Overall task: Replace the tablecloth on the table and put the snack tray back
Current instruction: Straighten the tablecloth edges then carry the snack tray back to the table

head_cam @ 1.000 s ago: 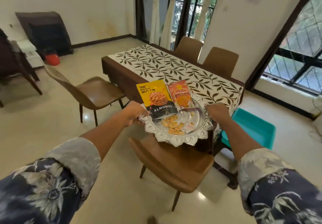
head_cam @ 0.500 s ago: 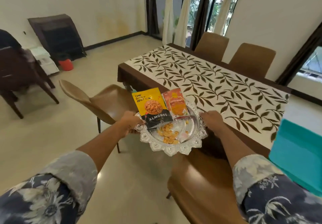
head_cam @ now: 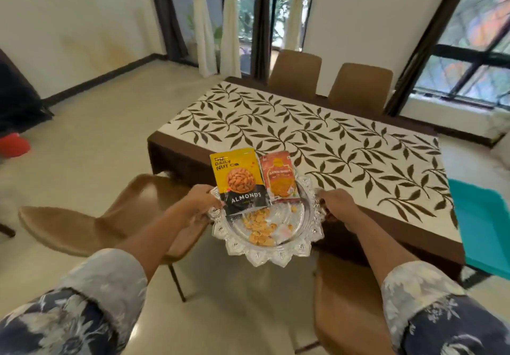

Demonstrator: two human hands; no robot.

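Observation:
I carry a round silver snack tray [head_cam: 271, 255] with a scalloped rim in front of me, at the near long edge of the table. My left hand [head_cam: 197, 205] grips its left rim and my right hand [head_cam: 335, 207] grips its right rim. On the tray lean a yellow-and-black almonds pouch [head_cam: 238, 180] and an orange snack packet [head_cam: 280, 176], with loose nuts [head_cam: 258, 225] in a clear bag below them. The table wears a white tablecloth [head_cam: 317, 142] printed with brown leaves, over a brown underlayer.
Brown chairs stand close: one at my left [head_cam: 91, 219], one right under my right arm [head_cam: 347, 305], two [head_cam: 331, 78] behind the table. A teal tub [head_cam: 485, 227] sits on the floor at the table's right end. A red object [head_cam: 13, 146] lies far left.
I have walked nearer to the table and turned to face its long side. The tray stays held in both hands, now level with the table's near edge.

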